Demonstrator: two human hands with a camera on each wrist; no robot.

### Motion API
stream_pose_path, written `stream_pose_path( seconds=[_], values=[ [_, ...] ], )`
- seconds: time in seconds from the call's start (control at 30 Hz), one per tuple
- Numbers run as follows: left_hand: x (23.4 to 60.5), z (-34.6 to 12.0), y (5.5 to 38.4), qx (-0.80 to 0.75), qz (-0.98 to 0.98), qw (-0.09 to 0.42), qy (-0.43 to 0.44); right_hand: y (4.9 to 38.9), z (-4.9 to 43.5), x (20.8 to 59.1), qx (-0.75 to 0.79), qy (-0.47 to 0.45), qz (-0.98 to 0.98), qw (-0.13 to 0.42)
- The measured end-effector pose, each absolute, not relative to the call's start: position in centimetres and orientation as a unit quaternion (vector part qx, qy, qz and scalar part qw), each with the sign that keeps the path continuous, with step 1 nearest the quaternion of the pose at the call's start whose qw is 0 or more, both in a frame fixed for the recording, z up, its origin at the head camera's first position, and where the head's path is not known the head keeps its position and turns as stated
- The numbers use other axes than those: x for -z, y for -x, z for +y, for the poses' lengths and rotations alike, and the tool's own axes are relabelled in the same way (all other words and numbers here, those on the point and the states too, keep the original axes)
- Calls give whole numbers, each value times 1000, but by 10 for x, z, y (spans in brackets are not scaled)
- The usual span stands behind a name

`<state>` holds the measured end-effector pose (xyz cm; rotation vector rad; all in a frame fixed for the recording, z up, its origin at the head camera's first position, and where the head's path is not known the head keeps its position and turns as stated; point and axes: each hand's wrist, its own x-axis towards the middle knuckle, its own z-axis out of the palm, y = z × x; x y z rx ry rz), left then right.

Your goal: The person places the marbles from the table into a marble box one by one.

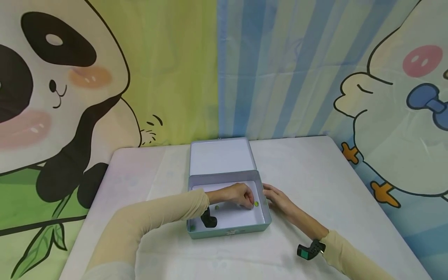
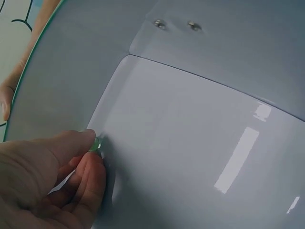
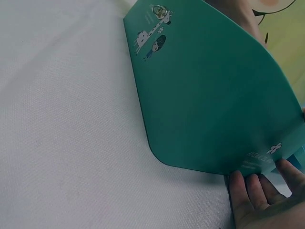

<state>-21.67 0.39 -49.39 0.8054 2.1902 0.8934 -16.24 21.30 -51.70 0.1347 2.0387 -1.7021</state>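
Note:
A shallow metal box lies on the table with its lid laid back; inside is pale, outside green. My left hand reaches into it, close to the right wall. Between its thumb and fingertips is a small translucent green marble, partly hidden by the fingers. Another small green marble lies left of centre on the box floor, and a darker green one sits in the near left corner. Outside, my right hand rests its fairly straight fingers against the box's right wall.
A white cloth covers the table on both sides of the box. Behind hangs a printed curtain with cartoon animals. A black wrist camera hangs above the box floor; another wrist camera is at the right forearm.

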Motion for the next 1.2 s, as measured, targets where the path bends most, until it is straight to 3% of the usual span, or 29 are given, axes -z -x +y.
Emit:
stream_pose_path(
  seconds=[0.3, 0.5, 0.67, 0.97, 1.2],
  values=[
    [471, -19, 229, -354, 834, 295, -303, 161, 209, 515, 614, -57, 748, 244],
    [435, -72, 233, -433, 811, 288, -267, 161, 208, 518, 608, -54, 754, 243],
    [419, -123, 229, -460, 825, 242, -221, 162, 213, 518, 602, -47, 760, 240],
    [444, -210, 221, -477, 843, 211, -128, 164, 215, 513, 600, -42, 760, 246],
    [470, -262, 208, -366, 911, 163, -101, 163, 215, 514, 603, -47, 758, 243]
  ],
)
